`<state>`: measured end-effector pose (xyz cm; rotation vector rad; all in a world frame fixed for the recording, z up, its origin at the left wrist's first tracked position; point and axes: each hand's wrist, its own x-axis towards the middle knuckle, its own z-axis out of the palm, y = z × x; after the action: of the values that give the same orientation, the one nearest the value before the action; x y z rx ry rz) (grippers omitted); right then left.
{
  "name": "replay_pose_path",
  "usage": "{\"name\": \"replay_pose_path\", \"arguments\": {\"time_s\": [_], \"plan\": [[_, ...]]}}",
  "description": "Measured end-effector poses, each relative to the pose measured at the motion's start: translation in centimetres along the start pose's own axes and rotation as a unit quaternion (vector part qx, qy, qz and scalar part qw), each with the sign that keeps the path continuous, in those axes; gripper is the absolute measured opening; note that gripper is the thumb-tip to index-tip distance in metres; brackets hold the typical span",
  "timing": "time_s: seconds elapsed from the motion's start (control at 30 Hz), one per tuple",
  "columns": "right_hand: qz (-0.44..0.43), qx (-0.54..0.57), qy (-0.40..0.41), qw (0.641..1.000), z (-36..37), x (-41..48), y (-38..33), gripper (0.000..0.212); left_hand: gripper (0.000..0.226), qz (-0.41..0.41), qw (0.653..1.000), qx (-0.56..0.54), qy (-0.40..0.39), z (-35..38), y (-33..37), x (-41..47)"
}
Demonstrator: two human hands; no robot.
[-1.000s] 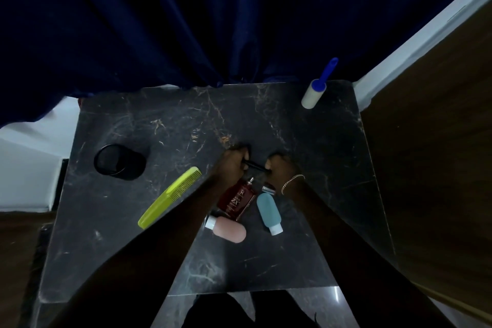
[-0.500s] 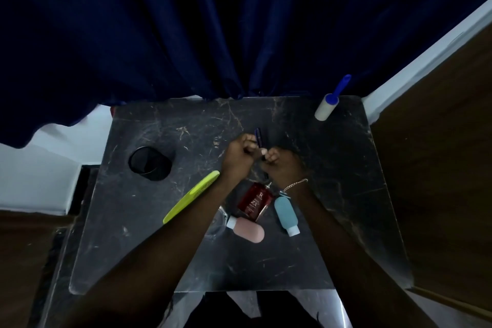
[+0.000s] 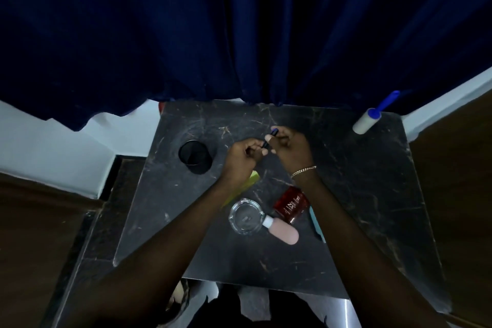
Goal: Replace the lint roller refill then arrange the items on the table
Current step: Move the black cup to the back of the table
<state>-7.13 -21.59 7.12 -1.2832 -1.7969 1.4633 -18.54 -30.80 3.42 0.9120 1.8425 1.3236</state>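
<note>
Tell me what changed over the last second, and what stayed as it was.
Both hands, left hand and right hand, lifted the thin dark pen away from the red bottle toward the table's far side, swinging it from crosswise to slanted. Still gripped by both. Lint roller, black cup, pink bottle and bottle stayed put.

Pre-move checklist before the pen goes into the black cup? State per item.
1. Pen held: ok, left hand and right hand both grip it above the table.
2. Pen capped: cannot tell, fingers cover the middle.
3. Black cup upright, mouth open: ok, left of the hands.
4. Path to the cup: ok, nothing between it and the left hand.
5. Lint roller out of the way: ok, at the far right corner.
6. Green comb visible: not ok, mostly hidden under the left forearm.
</note>
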Motion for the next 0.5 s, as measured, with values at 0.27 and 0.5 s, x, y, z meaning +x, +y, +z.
{"name": "replay_pose_path", "arguments": {"time_s": [0.27,0.5], "plan": [[-0.018,0.071,-0.021,0.997,6.2,0.9,-4.1,0.018,0.005,0.000,0.998,0.036,0.044,-7.9,-1.4,-1.2],[-0.067,0.083,-0.012,0.994,10.8,3.3,-6.6,0.013,0.022,-0.049,0.983,0.033,0.174,-14.7,-4.8,-3.4]]}}
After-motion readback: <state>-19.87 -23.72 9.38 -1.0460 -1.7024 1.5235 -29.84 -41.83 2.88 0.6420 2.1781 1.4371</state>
